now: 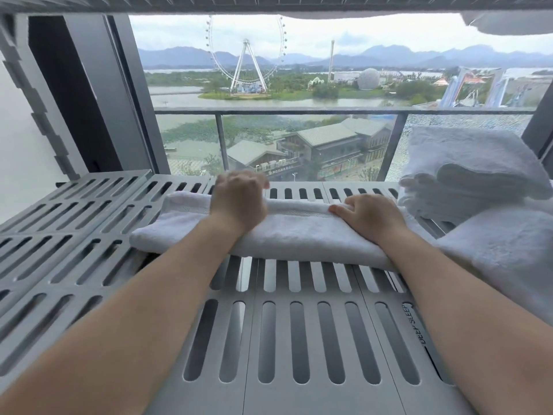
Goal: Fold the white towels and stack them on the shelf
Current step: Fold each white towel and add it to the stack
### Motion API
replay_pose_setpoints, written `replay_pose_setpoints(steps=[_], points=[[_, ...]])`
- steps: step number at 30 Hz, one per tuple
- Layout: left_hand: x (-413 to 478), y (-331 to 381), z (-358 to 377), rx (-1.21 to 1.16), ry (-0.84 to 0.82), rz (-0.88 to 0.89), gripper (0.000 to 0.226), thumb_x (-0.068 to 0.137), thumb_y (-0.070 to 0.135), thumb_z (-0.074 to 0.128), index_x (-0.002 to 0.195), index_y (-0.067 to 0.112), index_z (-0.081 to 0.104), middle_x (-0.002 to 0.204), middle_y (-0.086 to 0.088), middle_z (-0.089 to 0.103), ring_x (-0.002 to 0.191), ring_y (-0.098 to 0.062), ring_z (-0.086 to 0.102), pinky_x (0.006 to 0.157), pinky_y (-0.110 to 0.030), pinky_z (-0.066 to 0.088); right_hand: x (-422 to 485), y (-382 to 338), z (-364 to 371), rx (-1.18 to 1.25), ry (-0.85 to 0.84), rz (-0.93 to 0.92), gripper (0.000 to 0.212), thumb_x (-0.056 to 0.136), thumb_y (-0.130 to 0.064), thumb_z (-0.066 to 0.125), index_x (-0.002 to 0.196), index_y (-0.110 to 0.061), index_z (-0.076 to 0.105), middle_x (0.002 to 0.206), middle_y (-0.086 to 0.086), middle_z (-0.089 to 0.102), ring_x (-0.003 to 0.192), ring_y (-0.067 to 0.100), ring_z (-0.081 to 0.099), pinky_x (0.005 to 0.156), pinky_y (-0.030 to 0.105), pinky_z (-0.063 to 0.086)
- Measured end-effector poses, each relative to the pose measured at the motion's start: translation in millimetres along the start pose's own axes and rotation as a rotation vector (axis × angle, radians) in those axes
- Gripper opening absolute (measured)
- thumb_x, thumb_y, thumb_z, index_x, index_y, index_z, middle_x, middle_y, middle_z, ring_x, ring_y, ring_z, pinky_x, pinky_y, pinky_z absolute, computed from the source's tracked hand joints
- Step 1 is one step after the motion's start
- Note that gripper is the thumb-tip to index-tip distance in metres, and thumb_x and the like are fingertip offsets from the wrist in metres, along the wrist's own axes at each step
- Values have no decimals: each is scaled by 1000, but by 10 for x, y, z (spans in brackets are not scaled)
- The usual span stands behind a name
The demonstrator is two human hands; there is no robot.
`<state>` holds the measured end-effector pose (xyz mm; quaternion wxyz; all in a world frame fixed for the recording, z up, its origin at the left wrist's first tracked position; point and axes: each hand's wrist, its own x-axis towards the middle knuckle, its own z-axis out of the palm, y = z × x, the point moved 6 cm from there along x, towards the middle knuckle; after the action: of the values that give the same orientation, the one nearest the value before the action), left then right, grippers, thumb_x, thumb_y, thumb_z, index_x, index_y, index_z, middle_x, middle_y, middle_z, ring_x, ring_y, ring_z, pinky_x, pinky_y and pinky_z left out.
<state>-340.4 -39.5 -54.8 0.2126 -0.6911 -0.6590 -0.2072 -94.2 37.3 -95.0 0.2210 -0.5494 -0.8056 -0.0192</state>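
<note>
A folded white towel (284, 235) lies lengthwise across the grey slotted shelf (299, 339), near its far edge. My left hand (238, 202) sits on the towel's middle, slightly blurred, with its fingers curled over the far long edge. My right hand (369, 215) lies flat on the towel's right part, fingers spread and pressing the top fold. At the right stands a stack of folded white towels (466, 175), and another white towel (508, 253) lies in front of that stack, touching the right end of the one under my hands.
An upper shelf (269, 4) runs just overhead, with a white towel (508, 23) on its right. Behind the shelf is a large window with a balcony railing (299, 110). A dark window frame (89, 100) rises at the left.
</note>
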Motion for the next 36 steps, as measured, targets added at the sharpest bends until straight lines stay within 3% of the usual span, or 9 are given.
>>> replay_pose_setpoints(steps=[5,9,16,19,22,26,29,33,36], points=[[-27,366,136,34,-154,164,35,92,17,51,123,20,65,121,-3,68,114,-28,60,105,-43,40,-105,-74,-183,54,264,-122,24,91,-38,61,80,-18,68,81,0,65,86,26,60,85,36,38],[-107,225,174,-11,-101,65,23,95,17,53,108,22,71,105,-1,67,96,-26,64,92,-39,44,-122,-82,-115,51,-2,-93,29,81,-22,60,107,-17,69,109,3,67,112,27,54,99,37,31],[-213,220,-6,34,182,7,23,78,0,70,96,15,68,96,-8,61,96,-33,60,82,-43,46,-313,-265,-494,-145,542,-158,29,76,-6,64,102,-17,67,98,5,60,99,31,54,92,41,35],[-227,288,73,-112,34,138,15,90,21,68,105,17,66,103,-4,64,103,-27,61,83,-37,48,-340,-230,-461,-243,475,-66,26,79,-13,71,103,-17,63,98,7,61,97,31,55,88,42,39],[-254,333,235,-197,-237,220,30,99,47,50,117,28,64,120,-1,60,119,-23,53,94,-37,45,-386,-87,-292,-298,205,138,22,89,-36,61,98,-16,66,96,8,69,94,31,62,89,41,45],[-297,180,467,-85,-548,11,69,92,75,22,152,42,32,162,-5,31,150,-29,22,123,-54,8,-520,22,-278,-239,142,185,24,92,-30,51,99,-14,67,97,11,68,95,33,60,83,40,49],[-230,30,477,30,-576,-129,64,100,60,24,156,29,29,162,-10,32,151,-34,21,119,-63,-4,-637,28,-289,-186,137,154,23,93,-24,50,99,-14,69,98,11,65,95,32,58,83,41,49],[-95,-101,205,211,-276,-60,34,93,12,45,120,16,64,112,-9,62,107,-30,59,107,-53,39,-752,-24,-340,-225,238,150,24,93,-22,52,96,-9,71,94,13,65,92,35,59,80,40,48],[-134,-158,66,198,-78,-109,29,88,7,51,107,19,69,102,-7,64,95,-29,60,92,-43,46,-822,6,-385,-312,245,276,23,90,-25,54,96,-13,73,99,14,66,96,36,58,84,43,46]])
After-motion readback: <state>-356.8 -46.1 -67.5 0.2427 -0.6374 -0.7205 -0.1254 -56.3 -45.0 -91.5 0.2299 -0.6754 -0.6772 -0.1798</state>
